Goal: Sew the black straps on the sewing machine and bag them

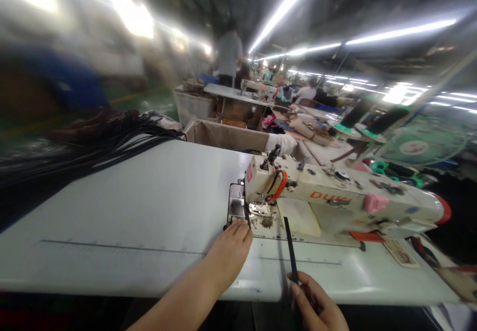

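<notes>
**Black strap in R hand, L hand by needle area of sewing machine**

Nearest, on the operator's side of the sewing machine (pixel 313 184) (m/c below): R hand (pixel 316 303) pinches the lower end of a black strap (pixel 291 251) betw. thumb & fingers. Strap's free end points up twd the m/c bed, just R of the needle area.

Handling, my est.: v. light, narrow, flat; bendy but w/ enough body to stand fairly straight from the pinch. Prob. not fragile; surface may be a bit slick, can't confirm mat'l. Best hold: flat faces betw. thumb & index, near an end; a 2nd hold close to the far tip would stop it swinging or twisting.

L hand (pixel 234 244) is at the m/c's L front corner, palm down, fingers together, tips beside the needle plate (pixel 260 209). A thin dark strip (pixel 247 215) shows just past the tips; can't tell if L grips it or only rests there.

Tabletop (pixel 149 197) runs L of the m/c, w/ a printed scale (pixel 122 248) along its front. Further L, approx. level w/ the m/c & beyond: heap of black straps (pixel 112 144), long, limp, prob. easy to tangle.

Behind the m/c: lined bin (pixel 227 134); fan (pixel 421 144) back R. Farther back, L of m/c: standing person (pixel 229 55), blurred.
</notes>
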{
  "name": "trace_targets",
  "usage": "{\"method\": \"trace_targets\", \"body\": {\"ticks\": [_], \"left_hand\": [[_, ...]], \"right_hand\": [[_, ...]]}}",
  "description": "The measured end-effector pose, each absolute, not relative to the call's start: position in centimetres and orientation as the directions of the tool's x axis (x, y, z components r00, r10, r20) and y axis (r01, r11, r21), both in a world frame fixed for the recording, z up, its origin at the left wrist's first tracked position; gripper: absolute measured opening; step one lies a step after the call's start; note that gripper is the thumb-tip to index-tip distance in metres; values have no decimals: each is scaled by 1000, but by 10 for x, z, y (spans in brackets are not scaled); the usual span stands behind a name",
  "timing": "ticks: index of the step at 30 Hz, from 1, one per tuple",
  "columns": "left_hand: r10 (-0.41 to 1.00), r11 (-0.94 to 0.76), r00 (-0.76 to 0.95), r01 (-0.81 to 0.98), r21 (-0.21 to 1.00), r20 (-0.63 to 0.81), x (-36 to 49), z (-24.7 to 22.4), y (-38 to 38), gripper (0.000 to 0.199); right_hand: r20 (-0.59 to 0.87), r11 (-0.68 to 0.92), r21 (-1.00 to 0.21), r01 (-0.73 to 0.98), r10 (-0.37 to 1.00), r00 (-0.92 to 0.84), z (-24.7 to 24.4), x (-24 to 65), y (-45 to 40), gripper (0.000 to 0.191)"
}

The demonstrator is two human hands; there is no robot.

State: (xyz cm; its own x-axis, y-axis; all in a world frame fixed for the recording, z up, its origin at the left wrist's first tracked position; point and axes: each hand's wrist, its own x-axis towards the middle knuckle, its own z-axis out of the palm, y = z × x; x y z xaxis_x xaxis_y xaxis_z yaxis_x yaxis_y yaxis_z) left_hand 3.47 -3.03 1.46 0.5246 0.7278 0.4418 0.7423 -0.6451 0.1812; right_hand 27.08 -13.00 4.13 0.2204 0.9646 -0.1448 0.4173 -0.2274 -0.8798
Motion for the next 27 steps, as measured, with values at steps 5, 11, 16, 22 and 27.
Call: {"method": "trace_targets", "body": {"ticks": [5,11,16,22,27], "left_hand": [[782,-584,407,743,327,473,32,9,-18,28],[828,-534,381,762,367,411,28,14,-4,28],[853,-508,383,766,394,355,27,19,-2,31],[877,-475,332,707,524,347,22,12,0,28],[903,-423,246,645,637,351,10,8,33,24]], "right_hand": [[-134,-186,-894,407,979,155,37,264,-131,61],[-113,-138,-891,432,990,85,36,265,-129,52],[-115,-129,-895,426,992,59,32,262,-128,46],[-82,-84,-904,419,996,23,33,258,-128,40],[-65,-54,-898,436,998,-11,37,249,-128,46]]}}
